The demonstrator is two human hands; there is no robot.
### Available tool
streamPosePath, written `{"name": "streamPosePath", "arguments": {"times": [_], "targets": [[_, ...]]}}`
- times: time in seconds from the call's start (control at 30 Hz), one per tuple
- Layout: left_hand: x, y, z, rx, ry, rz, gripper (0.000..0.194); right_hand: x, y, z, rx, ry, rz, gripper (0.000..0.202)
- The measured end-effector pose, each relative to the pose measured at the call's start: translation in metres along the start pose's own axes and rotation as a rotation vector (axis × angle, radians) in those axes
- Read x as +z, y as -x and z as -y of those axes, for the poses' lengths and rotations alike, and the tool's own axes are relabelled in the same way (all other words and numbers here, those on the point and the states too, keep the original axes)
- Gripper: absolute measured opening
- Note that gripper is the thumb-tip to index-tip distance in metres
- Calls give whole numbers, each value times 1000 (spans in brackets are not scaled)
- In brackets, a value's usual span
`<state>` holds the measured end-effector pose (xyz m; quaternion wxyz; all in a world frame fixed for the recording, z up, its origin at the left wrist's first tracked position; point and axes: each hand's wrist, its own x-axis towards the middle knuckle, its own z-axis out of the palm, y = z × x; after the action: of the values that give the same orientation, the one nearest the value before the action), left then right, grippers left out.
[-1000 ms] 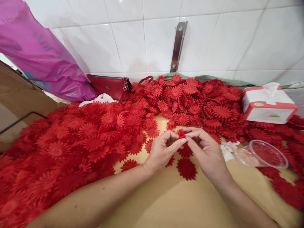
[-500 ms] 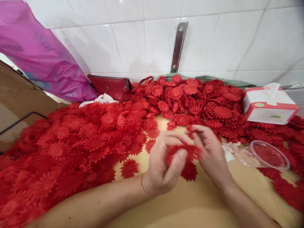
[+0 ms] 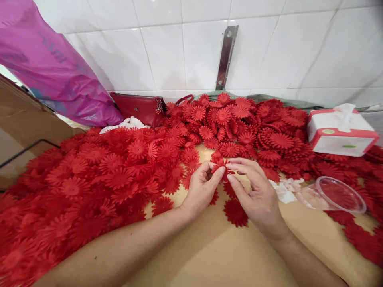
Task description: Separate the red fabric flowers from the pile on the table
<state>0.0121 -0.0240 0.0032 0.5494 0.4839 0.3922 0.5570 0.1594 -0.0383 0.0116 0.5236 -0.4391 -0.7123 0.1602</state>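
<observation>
Between my hands, over the middle of the table point(image 3: 191, 255), is a small red flower piece point(image 3: 220, 169). My left hand point(image 3: 203, 185) pinches its left side between thumb and fingers. On its right side, the thumb and fingertips of my right hand point(image 3: 257, 191) close on the petals. A darker red flower point(image 3: 236, 212) lies on the tabletop just below my hands, with other red petals partly hidden behind the fingers. A single red flower point(image 3: 162, 205) rests left of my left wrist.
Heaped red flowers point(image 3: 119, 177) cover the left and back. A tissue box point(image 3: 342, 133), white scraps point(image 3: 287, 189) and a clear plastic container point(image 3: 340, 195) are at right. Behind stand a red purse point(image 3: 139, 108), a purple bag point(image 3: 72, 79) and a cardboard box point(image 3: 26, 119).
My left hand has turned and its fingers have drawn together on the flower piece. The larger red bunch in it is gone from view. My right hand has shifted slightly left and meets the piece.
</observation>
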Motion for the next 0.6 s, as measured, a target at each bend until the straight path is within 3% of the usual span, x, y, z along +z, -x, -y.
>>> {"name": "streamPosePath", "arguments": {"times": [0.1, 0.27, 0.43, 0.6], "targets": [[0, 1, -3, 13, 3, 27, 41, 3, 1, 1, -16, -1, 25, 18], [0, 2, -5, 36, 2, 50, 41, 2, 1, -8, 171, -202, 50, 8], [2, 3, -1, -11, 7, 117, 37, 1, 3, -11, 328, -310, 44, 10], [3, 3, 2, -19, 6, 137, 35, 3, 5, -14, 383, -444, -19, 13]]}}
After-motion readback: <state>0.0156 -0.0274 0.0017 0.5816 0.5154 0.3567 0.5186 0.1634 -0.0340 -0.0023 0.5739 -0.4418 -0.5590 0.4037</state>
